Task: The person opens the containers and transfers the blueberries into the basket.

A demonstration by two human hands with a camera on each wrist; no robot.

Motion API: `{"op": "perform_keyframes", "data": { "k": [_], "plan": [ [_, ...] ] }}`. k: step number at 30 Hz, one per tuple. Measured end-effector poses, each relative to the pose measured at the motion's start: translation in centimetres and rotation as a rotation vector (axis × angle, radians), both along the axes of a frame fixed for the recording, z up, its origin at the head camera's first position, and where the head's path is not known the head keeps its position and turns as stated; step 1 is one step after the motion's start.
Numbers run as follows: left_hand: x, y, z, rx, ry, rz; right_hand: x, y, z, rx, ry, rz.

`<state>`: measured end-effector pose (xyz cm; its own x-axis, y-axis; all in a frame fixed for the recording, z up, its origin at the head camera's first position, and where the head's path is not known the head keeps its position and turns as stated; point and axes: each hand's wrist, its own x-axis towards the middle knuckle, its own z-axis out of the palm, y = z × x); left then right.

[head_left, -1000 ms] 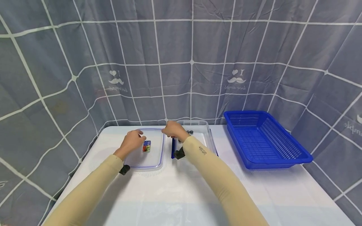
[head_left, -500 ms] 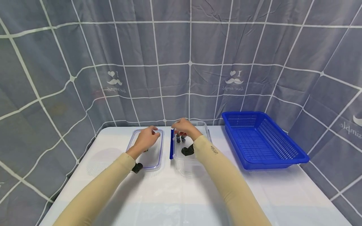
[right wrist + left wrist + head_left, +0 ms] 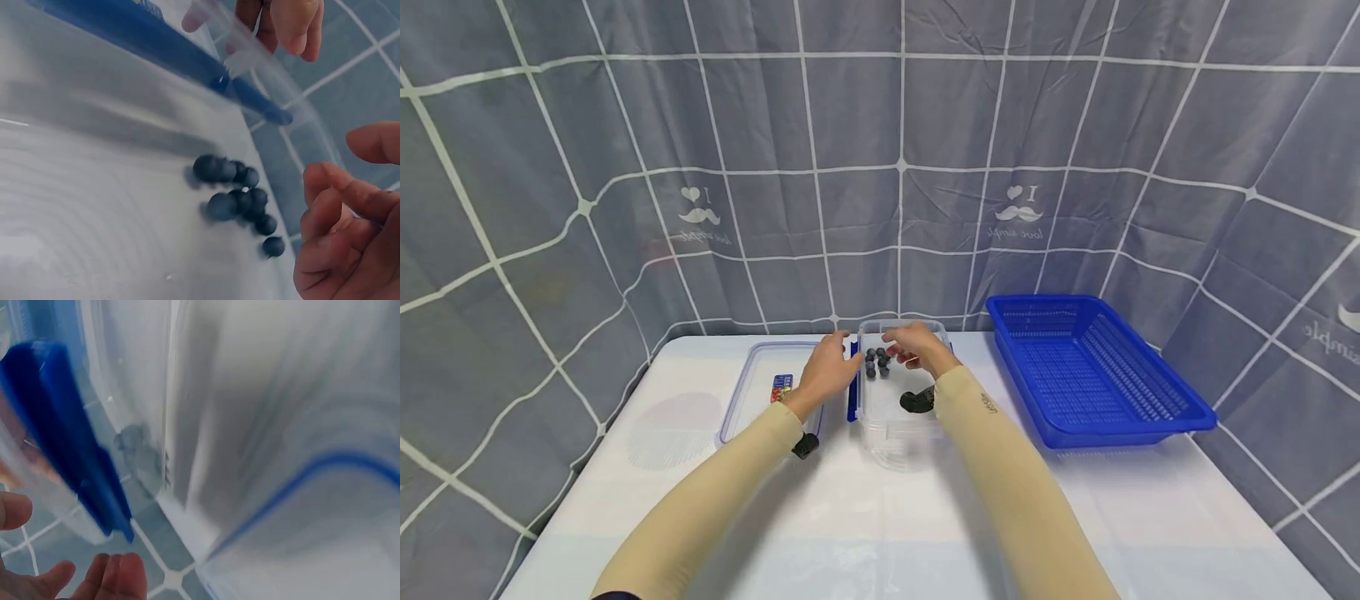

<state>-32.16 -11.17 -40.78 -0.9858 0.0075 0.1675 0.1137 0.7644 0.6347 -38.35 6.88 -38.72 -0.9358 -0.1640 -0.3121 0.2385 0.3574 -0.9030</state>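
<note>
Several blueberries (image 3: 876, 363) lie in a cluster inside the clear plastic box (image 3: 898, 429), toward its far left part. My right hand (image 3: 920, 346) hovers over the box, fingers loosely bent, and nothing shows between fingers and thumb in the right wrist view. Beside the box's blue left latch (image 3: 853, 392), my left hand (image 3: 829, 368) has its fingers extended and holds nothing. In the left wrist view its fingertips are near the blue latch (image 3: 69, 437), apart from it. Left of the box lies a clear lid (image 3: 735, 400) with a blue seal and a colourful label (image 3: 781, 386), partly covered by my left arm.
A large blue perforated basket (image 3: 1120, 429) stands on the right of the white-covered table (image 3: 880, 517). Behind the table hangs a grey curtain (image 3: 857, 208) with white grid lines.
My left hand has moved right, from over the lid to the box's left side. My right hand has gone from the lid's right edge to above the box, uncovering the blueberries.
</note>
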Motion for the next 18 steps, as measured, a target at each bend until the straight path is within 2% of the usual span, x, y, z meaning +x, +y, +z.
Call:
{"op": "perform_keyframes", "data": {
  "k": [5, 10, 18],
  "plan": [
    [-0.3, 1.1, -1.0, -0.018, -0.011, 0.011, -0.3, 0.4, -0.8, -0.052, -0.064, -0.043],
    [-0.3, 1.7, -1.6, -0.007, 0.004, 0.01, -0.4, 0.4, -1.3, -0.063, -0.082, -0.068],
    [0.2, 2.2, -1.7, -0.012, 0.01, 0.027, -0.4, 0.4, -2.1, -0.063, -0.076, -0.063]
  ]
}}
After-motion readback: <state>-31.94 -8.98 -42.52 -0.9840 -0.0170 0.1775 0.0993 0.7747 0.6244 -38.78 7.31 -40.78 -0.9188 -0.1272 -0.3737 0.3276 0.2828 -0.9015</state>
